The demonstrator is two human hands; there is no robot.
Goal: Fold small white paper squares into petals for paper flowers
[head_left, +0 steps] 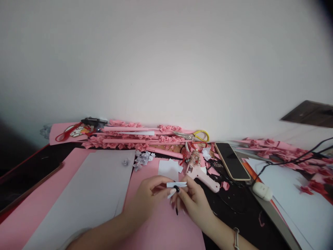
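Paper sheets cover the surface [234, 215]: one grey sheet [96, 187], one pink sheet [161, 222] under the hands. Two pairs of scissors lie by the wall, red-handled [68, 132] and yellow-handled [194, 135]. One phone [231, 160] and one glue gun [201, 173] sit near. Left hand [145, 199] and right hand [194, 201] both pinch one small white paper strip [177, 184] above the pink sheet. Long nails could tear or crease the strip; the glue gun nearby could burn a wrist.
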